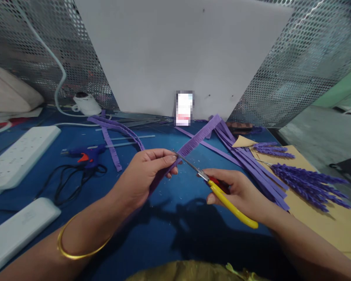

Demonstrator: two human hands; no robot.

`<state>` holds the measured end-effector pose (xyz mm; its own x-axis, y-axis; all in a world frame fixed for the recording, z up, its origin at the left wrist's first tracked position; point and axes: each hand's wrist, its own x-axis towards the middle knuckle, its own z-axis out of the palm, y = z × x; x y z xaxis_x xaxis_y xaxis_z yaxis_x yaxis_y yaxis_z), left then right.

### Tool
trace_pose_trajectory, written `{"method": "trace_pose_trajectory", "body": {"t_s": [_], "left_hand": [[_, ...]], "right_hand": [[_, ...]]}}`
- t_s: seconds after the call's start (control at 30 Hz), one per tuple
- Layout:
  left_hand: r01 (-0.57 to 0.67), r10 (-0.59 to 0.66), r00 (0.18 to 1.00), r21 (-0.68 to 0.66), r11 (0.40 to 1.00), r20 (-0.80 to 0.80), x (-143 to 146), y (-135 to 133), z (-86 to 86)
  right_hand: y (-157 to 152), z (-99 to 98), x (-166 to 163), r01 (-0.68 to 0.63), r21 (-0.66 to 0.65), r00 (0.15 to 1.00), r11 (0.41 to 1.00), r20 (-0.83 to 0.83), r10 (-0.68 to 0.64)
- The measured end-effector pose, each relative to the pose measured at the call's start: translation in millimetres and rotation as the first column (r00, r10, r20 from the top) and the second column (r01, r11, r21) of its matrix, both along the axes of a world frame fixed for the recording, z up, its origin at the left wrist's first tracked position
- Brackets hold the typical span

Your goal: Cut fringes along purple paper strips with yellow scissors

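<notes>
Between the thumb and fingers of my left hand (152, 171) is pinched a purple paper strip (199, 136), its edge cut into a fringe. One end of the strip rises to the upper right; another part hangs below the hand. My right hand (236, 191) grips scissors (231, 205) with a yellow handle, and some red shows under the fingers. The blades point up and left and meet the strip beside my left fingertips. Whether the blades are apart there is too fine to make out.
Purple strips (251, 171) lie to the right, beside purple flower sprigs (304, 181) on brown paper (336, 230). On the left are a blue glue gun (89, 154) with a black cord, a white power strip (20, 156) and a white cup (87, 104). A lit phone (184, 108) stands against the white board (175, 50).
</notes>
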<state>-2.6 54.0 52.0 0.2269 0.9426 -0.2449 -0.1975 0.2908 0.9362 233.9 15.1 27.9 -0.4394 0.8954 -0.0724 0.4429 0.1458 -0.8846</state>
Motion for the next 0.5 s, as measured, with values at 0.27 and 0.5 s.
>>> {"method": "trace_pose_trajectory", "body": {"t_s": [0.27, 0.5], "left_hand": [[-0.001, 0.002, 0.999, -0.051, 0.999, 0.036, 1.8, 1.5, -1.5], [-0.035, 0.036, 0.998, 0.033, 0.999, -0.055, 2.6, 0.0, 0.8]], "right_hand": [[2.2, -1.6, 0.2, 0.019, 0.045, 1.0, 0.999, -0.008, -0.018], [1.4, -2.6, -0.6, 0.046, 0.131, 0.998, 0.99, 0.046, -0.052]]}}
